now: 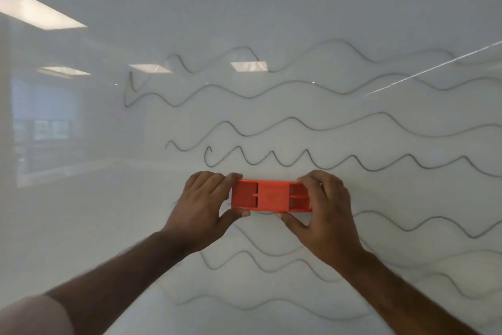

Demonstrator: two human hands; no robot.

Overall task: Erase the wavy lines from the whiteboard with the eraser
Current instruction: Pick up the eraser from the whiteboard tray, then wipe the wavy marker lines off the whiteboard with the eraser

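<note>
1. Head view: the orange eraser [271,195] lies lengthwise against the whiteboard [271,8], just below centre, its ribbed back facing the camera.
2. The left hand [202,207] pinches the eraser's 9 o'clock end, fingers along the top edge and thumb under it.
3. The right hand [324,205] pinches the 3 o'clock end the same way.
4. Black wavy lines [298,123] run across the board at 12 o'clock of the eraser; more spread toward 3 and 6 o'clock.
5. Ceiling-light reflections [40,13] glare on the board toward 10 o'clock.
</note>
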